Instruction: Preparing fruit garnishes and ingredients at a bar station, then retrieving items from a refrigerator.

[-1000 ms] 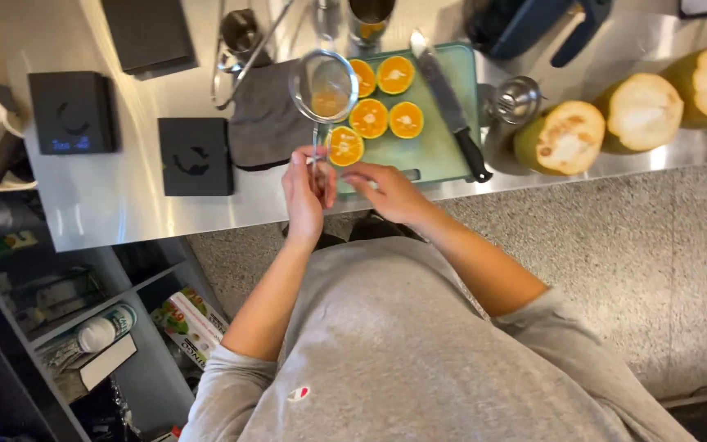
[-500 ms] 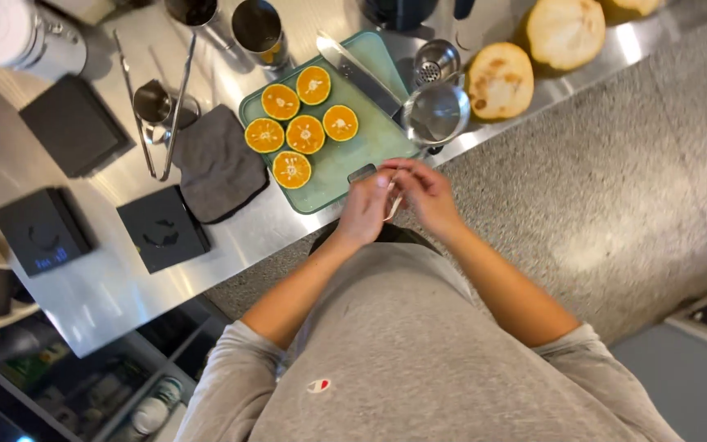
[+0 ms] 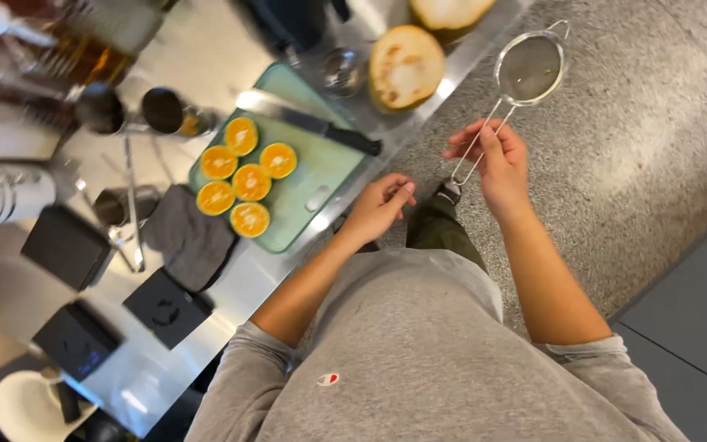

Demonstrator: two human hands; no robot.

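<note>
**Strainer Held Off the Tabletop Edge: Item Count and Visibility**

The right hand point(image 3: 501, 168) holds one small mesh strainer point(image 3: 529, 67) by its wire handle; the fingers are clamped on the lower end of the handle. The strainer bowl sits above the hand in the head view, over the speckled floor point(image 3: 656, 164), apart from the steel tabletop point(image 3: 206, 57). The left hand point(image 3: 380, 206) hovers at the tabletop edge, just beside the green cutting board point(image 3: 312, 176); its fingers are loosely curled together and hold nothing.

Counted items:
- Orange halves point(image 3: 251, 182): five, cut face up, grouped on the left part of the cutting board.
- Knife point(image 3: 321, 127): one, black handle, lying across the far side of the board.
- Cut pale fruit point(image 3: 407, 65): two pieces; the farther one is cut off by the top border.
- Dark cloth point(image 3: 186, 237): one, touching the board's left edge.
- Black square boxes point(image 3: 165, 309): three, on the near left of the tabletop.
- Metal cups point(image 3: 165, 110): at least three, left of the board.

Limits of view: the upper left corner is blurred; bottles and a white cylinder there cannot be made out clearly. A small pale object on the board cannot be identified. The strainer's contents cannot be told.
</note>
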